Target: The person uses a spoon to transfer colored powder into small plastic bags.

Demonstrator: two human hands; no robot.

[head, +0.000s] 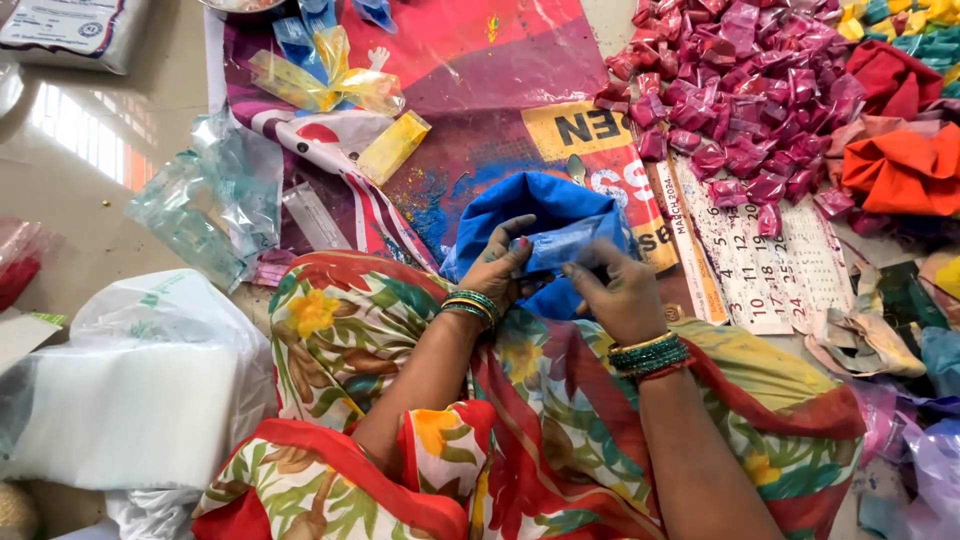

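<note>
My left hand (497, 266) and my right hand (622, 292) hold a small clear packet of blue powder (558, 243) between them, just above my lap. Both hands are smeared with blue colour and wear green bangles. Behind the packet lies a large open blue bag of blue powder (540, 205), with a metal spoon (577, 168) at its far edge. Blue powder is spilled on the printed sheet (480, 70) to the left of the bag.
A heap of small pink packets (735, 100) lies at the upper right, with orange cloth bags (905, 165) beside it. A calendar page (765, 260) is at right. Yellow packets (340, 90) and empty clear pouches (215, 210) lie upper left. White plastic bags (140, 400) sit at left.
</note>
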